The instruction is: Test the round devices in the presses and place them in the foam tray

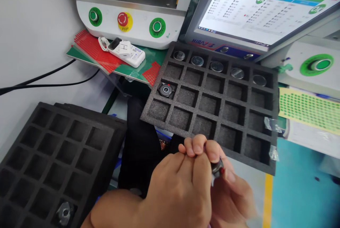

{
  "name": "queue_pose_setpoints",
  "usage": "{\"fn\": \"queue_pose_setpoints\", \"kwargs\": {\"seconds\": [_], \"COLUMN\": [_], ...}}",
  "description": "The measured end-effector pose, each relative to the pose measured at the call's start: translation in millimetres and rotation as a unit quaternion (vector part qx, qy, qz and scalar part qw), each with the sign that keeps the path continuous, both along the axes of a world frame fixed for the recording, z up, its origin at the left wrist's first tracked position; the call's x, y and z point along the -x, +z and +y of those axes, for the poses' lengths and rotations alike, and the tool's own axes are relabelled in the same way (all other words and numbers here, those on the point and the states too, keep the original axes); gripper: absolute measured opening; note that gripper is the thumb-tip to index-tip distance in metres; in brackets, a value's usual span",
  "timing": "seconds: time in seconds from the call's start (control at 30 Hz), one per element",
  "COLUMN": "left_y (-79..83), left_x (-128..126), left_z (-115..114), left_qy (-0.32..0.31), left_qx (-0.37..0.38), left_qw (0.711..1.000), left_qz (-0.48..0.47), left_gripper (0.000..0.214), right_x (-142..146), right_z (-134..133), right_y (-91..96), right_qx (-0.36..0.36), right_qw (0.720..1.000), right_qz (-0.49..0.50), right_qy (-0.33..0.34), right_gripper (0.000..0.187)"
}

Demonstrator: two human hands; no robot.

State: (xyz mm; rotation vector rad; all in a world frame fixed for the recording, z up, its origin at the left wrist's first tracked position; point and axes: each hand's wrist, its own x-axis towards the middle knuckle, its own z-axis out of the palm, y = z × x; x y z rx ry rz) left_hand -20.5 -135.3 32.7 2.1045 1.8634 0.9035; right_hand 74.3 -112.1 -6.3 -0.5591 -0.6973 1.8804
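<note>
My left hand (182, 185) is closed in a fist, its back towards me and its fingertips hidden. Pressed against it, my right hand (233, 196) curls its fingers over the left knuckles. Between my right thumb and fingers shows the dark edge of a watch case (217, 168) with a red spot on its side; the rest is covered by my hands. Just beyond lies a dark foam tray (183, 118) with square pockets. A watch case (166, 89) rests back side up in one pocket, and several round discs (197, 60) sit in the far row.
At lower left, a second foam tray (79, 148) holds one watch part (65, 213). A machine panel (138, 36) with green buttons and a red stop button stands behind. A white handheld device (130, 53) lies near red sticker sheets (97, 52). The monitor (239, 11) is at upper right.
</note>
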Motion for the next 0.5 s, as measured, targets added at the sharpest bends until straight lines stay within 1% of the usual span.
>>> {"fn": "queue_pose_setpoints", "kwargs": {"seconds": [0.1, 0.17, 0.2, 0.23, 0.27, 0.3, 0.33, 0.4, 0.47, 0.5], "left_y": [0.2, 0.5, 0.7, 0.8, 0.7, 0.4, -0.3, -2.5, -5.2, -6.6], "left_x": [-1, 1, 2, 4, 6, 8, 10, 13, 15, 16], "left_z": [2, 2, 2, 2, 2, 2, 2, 2, 3, 3], "left_qy": [-0.001, -0.007, -0.011, -0.016, -0.019, -0.022, -0.025, -0.033, -0.042, -0.047], "left_qx": [-0.012, -0.005, 0.001, 0.008, 0.013, 0.017, 0.017, 0.016, 0.012, 0.009], "left_qw": [1.000, 1.000, 1.000, 1.000, 1.000, 0.999, 0.999, 0.998, 0.997, 0.996], "left_qz": [0.002, 0.003, 0.005, 0.010, 0.017, 0.026, 0.036, 0.053, 0.066, 0.071], "left_gripper": [0.029, 0.031, 0.031, 0.030, 0.029, 0.028, 0.028, 0.029, 0.030, 0.031], "right_x": [1, -1, -4, -8, -12, -18, -24, -37, -49, -53], "right_z": [0, 2, 3, 6, 9, 13, 17, 28, 38, 41], "right_y": [-0.8, -2.2, -3.0, -3.5, -3.4, -2.6, -0.7, 6.2, 15.3, 19.5], "right_qx": [0.008, -0.003, -0.025, -0.066, -0.124, -0.195, -0.273, -0.417, -0.519, -0.550], "right_qw": [1.000, 0.999, 0.997, 0.992, 0.978, 0.954, 0.918, 0.829, 0.741, 0.704], "right_qz": [-0.015, -0.038, -0.066, -0.108, -0.162, -0.223, -0.279, -0.368, -0.426, -0.449], "right_qy": [-0.009, -0.007, -0.008, -0.017, -0.034, -0.052, -0.064, -0.058, -0.021, -0.009], "right_gripper": [0.011, 0.013, 0.014, 0.014, 0.015, 0.016, 0.021, 0.034, 0.038, 0.035]}}
